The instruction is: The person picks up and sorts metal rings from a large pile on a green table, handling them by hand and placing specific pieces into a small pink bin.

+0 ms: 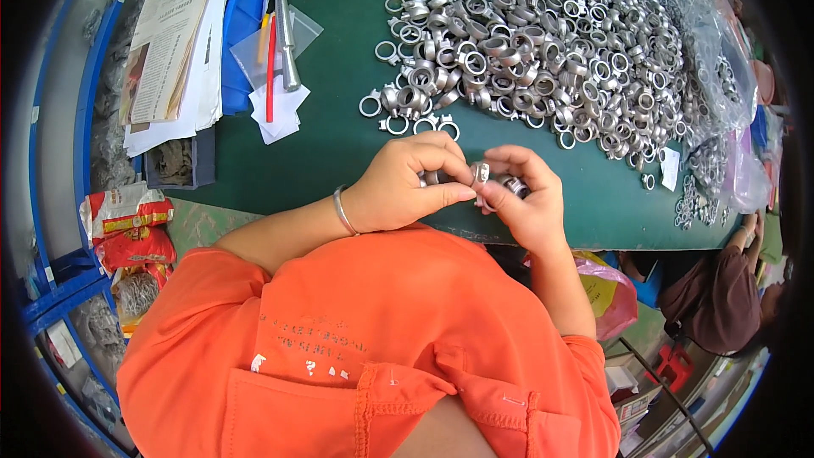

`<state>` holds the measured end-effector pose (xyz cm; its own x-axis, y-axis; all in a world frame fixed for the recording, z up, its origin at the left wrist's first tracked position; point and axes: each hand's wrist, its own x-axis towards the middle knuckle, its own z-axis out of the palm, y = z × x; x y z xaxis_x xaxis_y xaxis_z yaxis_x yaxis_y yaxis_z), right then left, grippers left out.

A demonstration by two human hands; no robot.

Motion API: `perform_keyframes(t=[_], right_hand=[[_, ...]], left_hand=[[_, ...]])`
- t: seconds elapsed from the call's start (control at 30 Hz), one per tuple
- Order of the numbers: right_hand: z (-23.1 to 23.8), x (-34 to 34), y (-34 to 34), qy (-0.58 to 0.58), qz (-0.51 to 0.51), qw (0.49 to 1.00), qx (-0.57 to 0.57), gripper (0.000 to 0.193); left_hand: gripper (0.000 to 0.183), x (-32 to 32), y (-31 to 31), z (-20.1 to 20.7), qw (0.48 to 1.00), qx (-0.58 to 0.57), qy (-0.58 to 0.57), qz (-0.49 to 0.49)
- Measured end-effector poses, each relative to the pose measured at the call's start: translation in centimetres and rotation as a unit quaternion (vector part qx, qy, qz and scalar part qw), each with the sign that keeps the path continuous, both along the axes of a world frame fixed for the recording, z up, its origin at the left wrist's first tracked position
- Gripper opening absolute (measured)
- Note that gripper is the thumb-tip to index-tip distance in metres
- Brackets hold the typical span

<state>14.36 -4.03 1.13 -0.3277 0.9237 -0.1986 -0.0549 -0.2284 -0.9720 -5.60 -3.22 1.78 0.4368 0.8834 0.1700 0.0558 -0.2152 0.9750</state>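
My left hand (407, 182) and my right hand (534, 203) meet just above the table's near edge, both closed. Between their fingertips they pinch a small silvery metal ring (481, 172) with a raised block on its band. More metal rings (515, 187) sit in the curled fingers of my right hand. Inside my left hand another grey metal piece shows partly, mostly hidden by the fingers. Just beyond my hands spreads a big heap of similar metal rings (509, 58), with a few loose ones (394, 125) at its near left edge.
On the green table (297, 174), a tapered metal rod (286, 34) and a red pen (270, 59) lie by a blue bin (246, 0). Papers (174, 42) rest at the left. Clear plastic bags (712, 59) lie at the right, where another person (712, 297) sits.
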Motion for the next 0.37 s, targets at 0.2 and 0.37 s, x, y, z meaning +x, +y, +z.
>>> perform_keyframes(t=[0.2,0.37], right_hand=[[-0.71,0.15,0.28,0.219,-0.002,0.938,-0.268,0.028],[-0.88,-0.64,-0.38,0.15,-0.026,0.985,-0.082,0.034]], left_hand=[[0.012,-0.05,-0.1,0.37,0.993,0.1,0.064,0.014],[0.015,0.13,-0.18,0.06,0.987,0.138,0.074,0.032]])
